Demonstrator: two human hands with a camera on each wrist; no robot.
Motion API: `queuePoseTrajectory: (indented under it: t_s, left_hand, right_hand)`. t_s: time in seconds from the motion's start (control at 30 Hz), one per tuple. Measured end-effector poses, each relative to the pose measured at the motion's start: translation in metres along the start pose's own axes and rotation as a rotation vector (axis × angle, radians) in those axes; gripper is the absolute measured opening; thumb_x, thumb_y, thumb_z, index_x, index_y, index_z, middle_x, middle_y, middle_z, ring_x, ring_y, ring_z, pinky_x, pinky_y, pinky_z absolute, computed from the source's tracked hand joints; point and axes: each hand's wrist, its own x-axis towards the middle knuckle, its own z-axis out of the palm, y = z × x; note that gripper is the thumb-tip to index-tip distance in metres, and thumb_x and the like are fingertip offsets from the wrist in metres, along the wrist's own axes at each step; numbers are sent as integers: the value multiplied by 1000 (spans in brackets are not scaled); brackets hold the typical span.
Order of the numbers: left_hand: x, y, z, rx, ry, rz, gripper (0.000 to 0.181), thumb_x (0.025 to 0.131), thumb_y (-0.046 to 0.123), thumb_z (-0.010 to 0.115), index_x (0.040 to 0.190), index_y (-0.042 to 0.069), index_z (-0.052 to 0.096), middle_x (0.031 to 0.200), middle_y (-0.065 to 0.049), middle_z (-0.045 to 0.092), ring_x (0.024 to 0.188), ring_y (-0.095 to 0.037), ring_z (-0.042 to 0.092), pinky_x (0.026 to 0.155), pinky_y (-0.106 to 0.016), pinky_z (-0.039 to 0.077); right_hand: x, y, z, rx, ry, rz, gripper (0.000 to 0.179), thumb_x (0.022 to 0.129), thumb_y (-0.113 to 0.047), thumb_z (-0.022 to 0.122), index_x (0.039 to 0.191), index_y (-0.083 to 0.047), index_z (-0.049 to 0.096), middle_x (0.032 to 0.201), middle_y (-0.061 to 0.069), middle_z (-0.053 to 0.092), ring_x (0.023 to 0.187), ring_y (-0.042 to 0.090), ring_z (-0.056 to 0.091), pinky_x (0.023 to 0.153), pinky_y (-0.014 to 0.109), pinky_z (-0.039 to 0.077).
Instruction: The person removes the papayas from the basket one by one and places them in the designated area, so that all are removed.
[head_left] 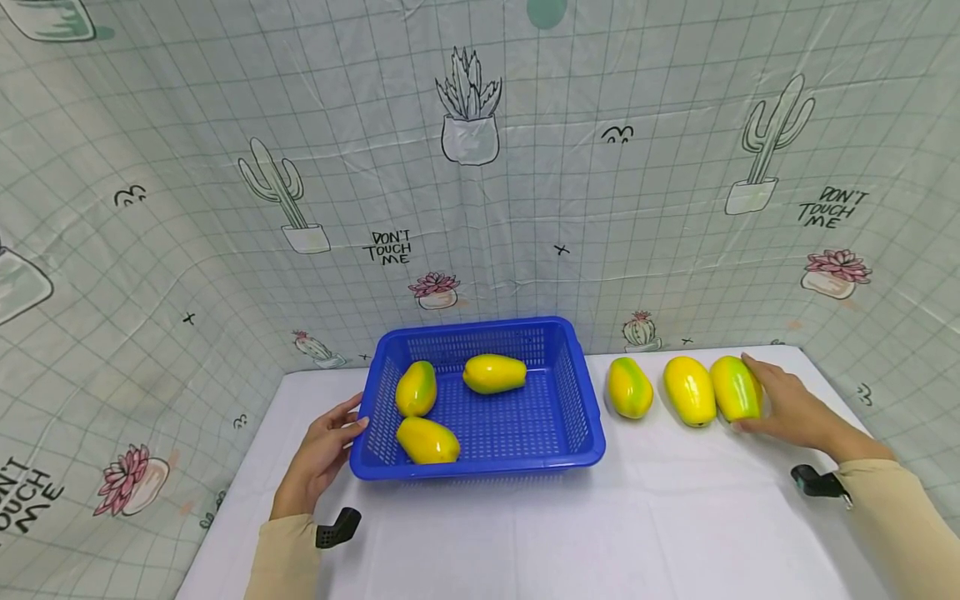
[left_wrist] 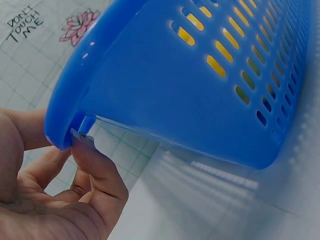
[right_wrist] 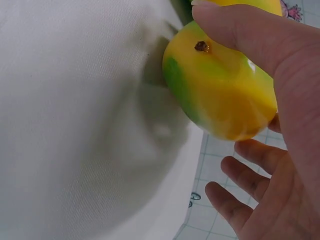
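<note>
With thumb and fingers, my left hand point(head_left: 321, 454) pinches the left rim of a blue plastic basket point(head_left: 480, 472); the left wrist view shows the thumb and a finger at that rim point(left_wrist: 62, 120). Inside lie three glossy yellow-green papayas: one at the back point(head_left: 495, 374), one at the left point(head_left: 416, 389) and one at the front left point(head_left: 427, 441). Over on the right, my right hand point(head_left: 795, 408) holds the outermost papaya point(head_left: 737, 389) between thumb and fingers. Its brown stem end faces the right wrist camera, and some other fingertips point(right_wrist: 227, 200) stand away from the fruit.
Beside the held fruit lies another papaya point(head_left: 690, 392), and one more point(head_left: 630, 388) sits nearer the basket. A white cloth covers the table point(head_left: 525, 542). Behind and at both sides hangs a grid-patterned curtain point(head_left: 525, 208) with cactus drawings, close to the table's back edge.
</note>
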Motion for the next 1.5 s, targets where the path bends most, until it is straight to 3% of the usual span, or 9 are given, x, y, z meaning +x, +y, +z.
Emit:
queuePoseTrajectory:
  t_s: [0.5,0.8,1.23,1.5]
  left_hand:
    - [0,0,0,17,4,0,59,108,6,57,164,5,37,127,-12,47,96,-14,60,82,-19,56]
    - [2,0,-2,0,-15,15,62,108,9,59,165,4,34,122,-7,49,93,-11,60,81,-20,56]
    - [1,0,-1,14,1,-3,59,108,6,57,164,5,37,126,-10,48,96,-13,60,82,-19,55]
    - [1,-1,-1,7,-2,-1,60,108,8,58,164,5,36,127,-10,48,95,-12,60,82,-19,55]
  right_hand:
    - [-1,-6,-7,-29,-23,19,125,76,-30,96,159,18,16,150,51,30,134,70,31,104,83,30]
    - [2,-20,-21,-83,48,-40,123,74,-34,97,158,16,24,149,48,34,131,67,36,101,82,35]
    - [18,-83,-41,-141,106,-175,109,76,-29,97,156,12,36,152,40,39,134,63,39,103,80,36]
    - [34,-123,-41,-163,104,-279,103,78,-26,96,157,7,39,154,34,42,136,58,42,108,77,36]
